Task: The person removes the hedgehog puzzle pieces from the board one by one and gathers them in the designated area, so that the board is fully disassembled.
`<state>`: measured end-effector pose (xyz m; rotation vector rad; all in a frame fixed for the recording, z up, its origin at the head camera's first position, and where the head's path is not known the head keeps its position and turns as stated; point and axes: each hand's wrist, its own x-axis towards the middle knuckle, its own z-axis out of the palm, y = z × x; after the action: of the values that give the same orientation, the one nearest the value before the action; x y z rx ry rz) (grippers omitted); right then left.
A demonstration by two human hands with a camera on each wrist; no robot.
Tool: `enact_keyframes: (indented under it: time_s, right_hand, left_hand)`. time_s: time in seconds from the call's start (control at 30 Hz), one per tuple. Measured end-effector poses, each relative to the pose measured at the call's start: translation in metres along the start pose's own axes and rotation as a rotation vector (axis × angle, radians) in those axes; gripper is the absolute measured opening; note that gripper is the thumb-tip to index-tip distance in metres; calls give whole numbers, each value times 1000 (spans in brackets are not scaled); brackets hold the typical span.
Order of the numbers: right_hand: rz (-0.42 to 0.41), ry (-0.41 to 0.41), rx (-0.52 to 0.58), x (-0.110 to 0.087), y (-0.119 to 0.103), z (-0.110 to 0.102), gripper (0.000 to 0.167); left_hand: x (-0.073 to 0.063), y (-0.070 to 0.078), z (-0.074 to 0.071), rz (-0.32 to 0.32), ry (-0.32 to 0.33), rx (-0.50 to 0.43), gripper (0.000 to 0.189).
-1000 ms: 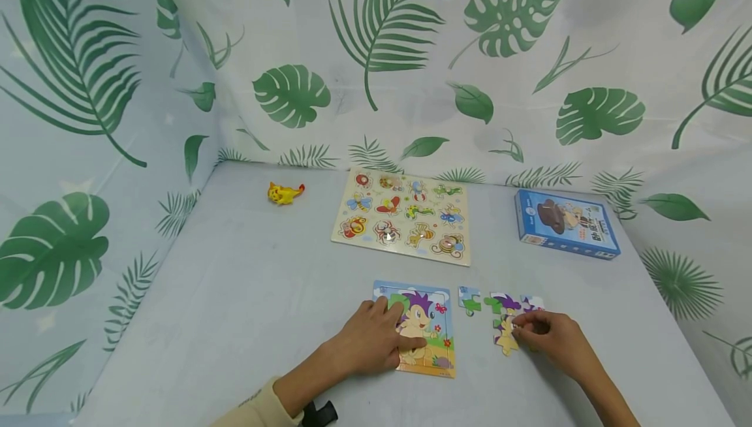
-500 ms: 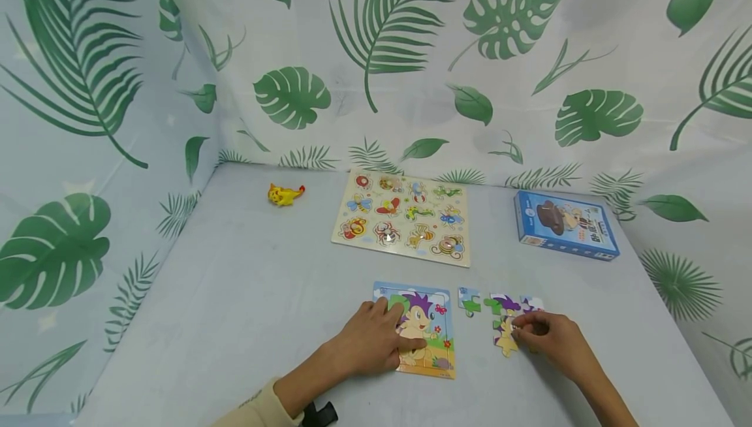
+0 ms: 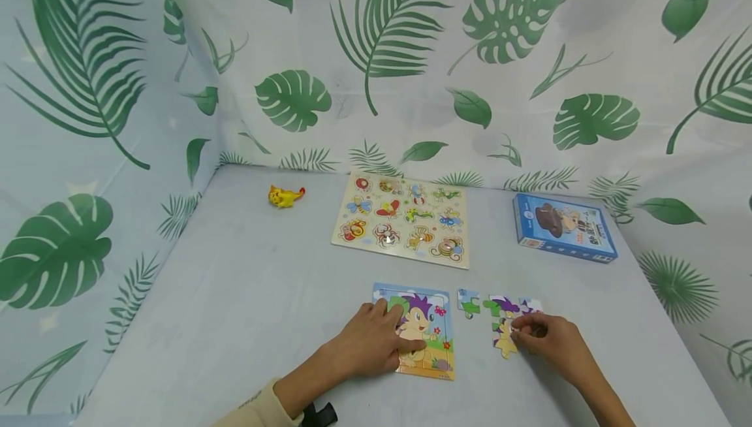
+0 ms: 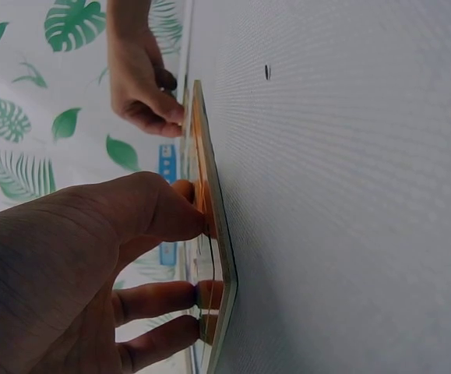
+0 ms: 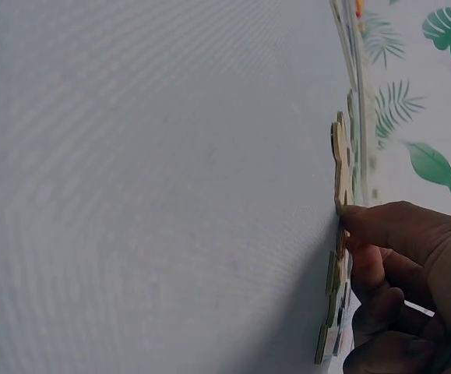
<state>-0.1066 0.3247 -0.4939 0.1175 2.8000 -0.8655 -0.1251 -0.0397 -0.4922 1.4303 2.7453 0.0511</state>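
While the left grip (image 3: pixel 370 339) rests on the puzzle board (image 3: pixel 431 371) with fingers spread, the right grip (image 3: pixel 548 338) pinches a yellow piece (image 3: pixel 504 343) on the counter (image 3: pixel 235 296), and the board lies to its left.

No text can be read; lettering (image 3: pixel 592 232) on the blue box (image 3: pixel 565 228) is blurred.

Type of rm can't be told; a play spot is suggested by the jigsaw (image 3: pixel 431 324) & bug board (image 3: pixel 404 219) set on a pale table (image 3: pixel 247 296), closed in w/ leaf-print cloth walls (image 3: pixel 411 110).
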Motion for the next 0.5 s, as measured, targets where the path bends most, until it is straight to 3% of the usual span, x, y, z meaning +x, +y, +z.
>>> enact_keyframes:
  time_s: [0.27,0.5]
  right_hand:
    - [-30,-3,-28,-4,-8,-10,20]
    - [-162,58,13,-1,-53,0,21]
  left_hand:
    - [0,1,-1,3,-1,-3,49]
    - [-2,3,-1,-14,36,5,43]
